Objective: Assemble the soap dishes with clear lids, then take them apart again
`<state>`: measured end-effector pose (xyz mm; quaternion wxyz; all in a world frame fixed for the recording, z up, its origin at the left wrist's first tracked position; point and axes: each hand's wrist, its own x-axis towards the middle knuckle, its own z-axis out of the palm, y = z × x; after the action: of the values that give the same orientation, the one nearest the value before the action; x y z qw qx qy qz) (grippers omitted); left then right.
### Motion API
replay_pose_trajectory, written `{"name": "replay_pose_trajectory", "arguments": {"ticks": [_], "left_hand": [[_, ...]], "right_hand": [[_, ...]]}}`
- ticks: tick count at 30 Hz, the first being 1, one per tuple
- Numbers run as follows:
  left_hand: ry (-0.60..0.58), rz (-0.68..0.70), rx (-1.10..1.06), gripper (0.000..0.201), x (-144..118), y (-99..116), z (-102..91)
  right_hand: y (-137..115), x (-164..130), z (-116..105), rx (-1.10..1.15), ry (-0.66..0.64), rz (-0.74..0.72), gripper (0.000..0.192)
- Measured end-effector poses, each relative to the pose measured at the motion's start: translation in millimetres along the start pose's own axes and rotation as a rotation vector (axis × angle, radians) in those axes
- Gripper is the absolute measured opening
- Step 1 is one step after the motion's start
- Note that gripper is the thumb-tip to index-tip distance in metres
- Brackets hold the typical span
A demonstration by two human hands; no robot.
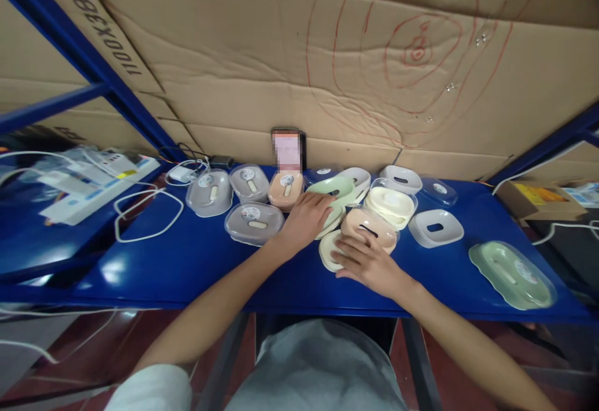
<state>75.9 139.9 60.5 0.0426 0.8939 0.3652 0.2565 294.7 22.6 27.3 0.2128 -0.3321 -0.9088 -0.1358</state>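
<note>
My left hand [309,217] reaches over a pale green oval plastic dish [344,188] with a slot in it. Its fingers curl onto the dish's near left edge, and the thumb is hidden. Closer to me, my right hand [367,260] has its fingertips and thumb on a small cream dish [326,254] lying on the blue table. A peach slotted dish [386,236] in a clear cover sits just beyond the right fingers. Behind it is a cream dish under a clear lid [393,205].
Lidded grey boxes [255,224] and a peach box [285,191] stand to the left. A white slotted dish [436,229] and a lidded green box [512,274] lie right. A phone [289,149] leans on the cardboard [234,55]. Cables and a power strip [93,189] are far left.
</note>
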Motion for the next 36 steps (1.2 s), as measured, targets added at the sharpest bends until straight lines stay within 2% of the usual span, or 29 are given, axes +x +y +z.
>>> {"name": "replay_pose_trajectory", "arguments": {"ticks": [3, 6, 9, 11, 13, 15, 18, 20, 22, 23, 26, 30, 33, 36], "left_hand": [[0.000, 0.017, 0.050, 0.035, -7, 5, -7.1], [0.033, 0.015, 0.140, 0.041, -36, 2, -32.0], [0.037, -0.066, 0.221, 0.043, -83, -15, -60.8], [-0.016, -0.155, 0.285, 0.050, -116, -31, -74.3], [-0.096, -0.208, 0.316, 0.053, -142, -46, -81.9], [-0.122, -0.230, 0.320, 0.051, -159, -55, -85.2], [-0.060, -0.218, 0.274, 0.049, -165, -60, -86.3], [-0.012, -0.216, 0.202, 0.050, -163, -62, -86.1], [0.038, -0.246, 0.128, 0.047, -159, -65, -85.3], [0.068, -0.266, 0.099, 0.044, -158, -68, -84.5], [0.161, -0.324, 0.058, 0.038, -155, -75, -80.5], [0.240, -0.359, 0.118, 0.039, -151, -78, -71.6], [0.252, -0.361, 0.171, 0.038, -150, -75, -66.2], [0.208, -0.363, 0.205, 0.034, -150, -73, -65.8]], "right_hand": [[-2, 2, 0, 0.071, 0.034, 0.010, 0.028], [-6, 3, -5, 0.119, 0.046, 0.042, 0.023], [-10, 5, -13, 0.120, 0.041, 0.084, 0.024], [-10, 14, -19, 0.120, 0.038, 0.087, 0.028], [-7, 32, -20, 0.101, 0.020, 0.077, 0.032], [-1, 62, -16, 0.067, -0.033, 0.075, 0.036], [14, 120, 3, 0.061, -0.147, 0.108, 0.047], [26, 157, 20, 0.080, -0.232, 0.151, 0.062], [35, 183, 37, 0.090, -0.297, 0.183, 0.074], [38, 191, 44, 0.093, -0.316, 0.189, 0.073], [42, 196, 52, 0.101, -0.335, 0.166, 0.050], [41, 179, 42, 0.104, -0.338, 0.131, 0.035], [42, 172, 35, 0.101, -0.326, 0.127, 0.041], [43, 174, 40, 0.120, -0.351, 0.157, 0.068]]}}
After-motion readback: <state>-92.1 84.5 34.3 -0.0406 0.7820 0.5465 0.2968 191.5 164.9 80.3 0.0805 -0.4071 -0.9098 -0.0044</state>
